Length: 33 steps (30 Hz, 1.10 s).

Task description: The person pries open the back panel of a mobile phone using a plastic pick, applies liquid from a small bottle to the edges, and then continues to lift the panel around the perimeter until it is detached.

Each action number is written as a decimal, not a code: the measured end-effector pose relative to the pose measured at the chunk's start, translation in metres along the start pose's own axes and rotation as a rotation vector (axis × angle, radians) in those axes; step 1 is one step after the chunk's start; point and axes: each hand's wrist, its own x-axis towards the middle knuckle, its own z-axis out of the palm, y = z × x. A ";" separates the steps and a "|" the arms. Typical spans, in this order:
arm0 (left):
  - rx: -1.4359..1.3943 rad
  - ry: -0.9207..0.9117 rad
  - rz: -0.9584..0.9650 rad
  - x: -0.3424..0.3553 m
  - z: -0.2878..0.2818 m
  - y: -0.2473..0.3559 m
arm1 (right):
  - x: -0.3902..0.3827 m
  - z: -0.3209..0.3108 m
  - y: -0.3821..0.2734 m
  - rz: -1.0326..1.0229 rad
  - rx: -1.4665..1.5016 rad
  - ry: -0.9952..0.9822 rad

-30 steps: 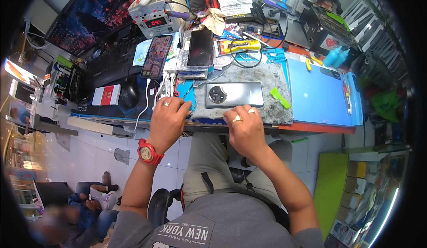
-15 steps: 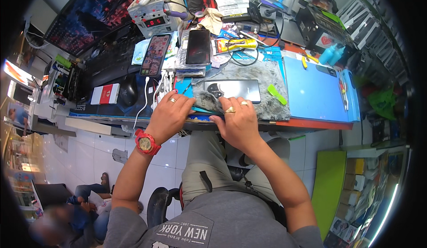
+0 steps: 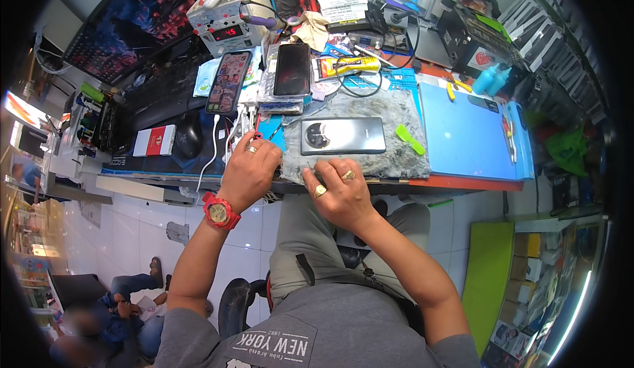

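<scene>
A silver-backed phone [image 3: 353,135] with a round black camera ring lies face down on a grey stained work mat [image 3: 396,107]. My right hand [image 3: 342,186] is at the mat's front edge, just below the phone and apart from it. Its fingers are curled in, and whatever they may hold is hidden. My left hand [image 3: 249,170], above a red wristwatch, rests at the desk edge by a bundle of white cables [image 3: 246,118]. Its fingers are drawn together beside a small red item [image 3: 258,135] too small to name. A bright green plastic piece [image 3: 411,141] lies right of the phone.
Two more phones, one lit [image 3: 229,82] and one dark-screened [image 3: 292,69], lie behind my left hand. A power supply [image 3: 228,28], a yellow tube [image 3: 350,67] and a black cable stand farther back. A blue panel [image 3: 469,137] covers the right side. A mouse [image 3: 189,137] sits left.
My right hand has come off the phone, moving left and toward me. The phone has shifted slightly. A blue strip between my hands is out of sight. My left hand moved slightly left.
</scene>
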 end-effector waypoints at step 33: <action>-0.056 0.069 0.000 0.001 0.006 0.001 | -0.027 -0.004 -0.025 0.228 0.026 -0.288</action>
